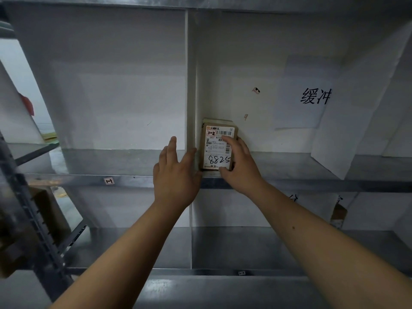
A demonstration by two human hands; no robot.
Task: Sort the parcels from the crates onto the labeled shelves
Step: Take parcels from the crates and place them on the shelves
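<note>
A small brown cardboard parcel lies on the metal shelf, pushed against the white divider. Its white label reads "1-2" and a handwritten "8825". My right hand holds the parcel's right side, with fingers over the label and the thumb at its near edge. My left hand is just left of it with straight fingers, its thumb against the divider's front edge beside the parcel.
A small tag marked "1-1" is stuck on the shelf's front rail under the left bay. A white paper with black characters hangs on the back wall at right. A lower shelf lies below. Brown boxes sit at far left.
</note>
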